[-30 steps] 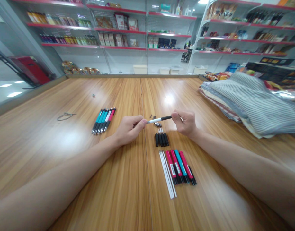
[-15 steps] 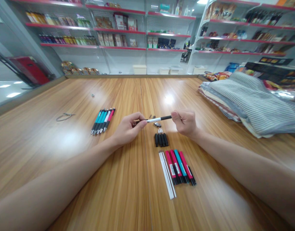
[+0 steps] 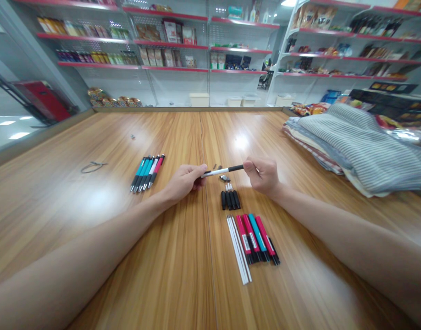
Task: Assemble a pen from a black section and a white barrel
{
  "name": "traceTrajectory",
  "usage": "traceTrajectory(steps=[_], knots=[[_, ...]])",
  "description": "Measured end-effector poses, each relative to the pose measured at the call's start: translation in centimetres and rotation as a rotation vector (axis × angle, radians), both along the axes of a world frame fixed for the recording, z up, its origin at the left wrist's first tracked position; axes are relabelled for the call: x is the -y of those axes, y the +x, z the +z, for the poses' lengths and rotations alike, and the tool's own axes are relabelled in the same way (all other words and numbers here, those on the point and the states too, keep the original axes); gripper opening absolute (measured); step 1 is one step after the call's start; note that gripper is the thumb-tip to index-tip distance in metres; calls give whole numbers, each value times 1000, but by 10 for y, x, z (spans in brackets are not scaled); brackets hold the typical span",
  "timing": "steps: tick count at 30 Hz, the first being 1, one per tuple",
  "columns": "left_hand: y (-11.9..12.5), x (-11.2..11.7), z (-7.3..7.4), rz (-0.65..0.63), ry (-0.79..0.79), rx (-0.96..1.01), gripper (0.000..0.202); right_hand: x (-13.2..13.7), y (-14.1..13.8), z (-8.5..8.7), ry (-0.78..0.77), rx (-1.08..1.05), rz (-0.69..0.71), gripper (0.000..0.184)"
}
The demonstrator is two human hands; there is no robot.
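Both hands hold one partly built pen [image 3: 222, 171], white toward the left and black toward the right, level above the wooden table [image 3: 183, 256]. My left hand [image 3: 185, 181] pinches its white end. My right hand [image 3: 262, 175] grips its black end. Below them lie several black grip pieces [image 3: 230, 199] and small metal tips [image 3: 224, 178]. Nearer me lie white refills [image 3: 238, 248] and red and teal pen barrels [image 3: 257, 238]. A row of finished pens [image 3: 147, 172] lies to the left.
A stack of folded striped cloth [image 3: 358, 142] sits at the table's right. A wire loop [image 3: 91, 167] lies far left on the table. Store shelves [image 3: 176, 55] with packaged goods stand behind the table.
My left hand has slid slightly left along the pen's white end, closing further over it. The right hand and the parts on the table have hardly moved.
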State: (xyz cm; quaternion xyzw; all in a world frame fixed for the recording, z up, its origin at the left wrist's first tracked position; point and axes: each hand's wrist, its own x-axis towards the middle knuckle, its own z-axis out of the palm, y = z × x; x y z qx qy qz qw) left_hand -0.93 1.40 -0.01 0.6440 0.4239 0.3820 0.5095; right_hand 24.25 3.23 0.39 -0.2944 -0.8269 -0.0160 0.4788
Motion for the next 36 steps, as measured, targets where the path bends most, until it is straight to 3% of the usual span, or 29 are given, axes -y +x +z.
traceTrajectory(steps=[6, 10, 13, 19, 29, 33, 36], knots=[[-8, -6, 3, -154, -86, 76, 38, 0, 0, 1, 70, 27, 23, 38], [-12, -7, 11, -215, -299, 128, 36, 0, -1, 1, 85, 39, 23, 38], [-14, -6, 17, -334, -456, 128, 39, 0, -1, 1, 98, 62, 39, 36], [-17, -5, 19, -568, -411, 103, 28, 2, -2, 1, 121, 80, 78, 36], [-14, 0, 16, -397, -376, 46, 30, 4, 0, 3, -19, 66, -36, 47], [-9, 0, 5, -257, -180, -23, 31, 3, -1, 3, -77, 41, -59, 50], [-4, 0, -2, -73, 124, -197, 31, 2, -1, 2, -125, 17, -58, 51]])
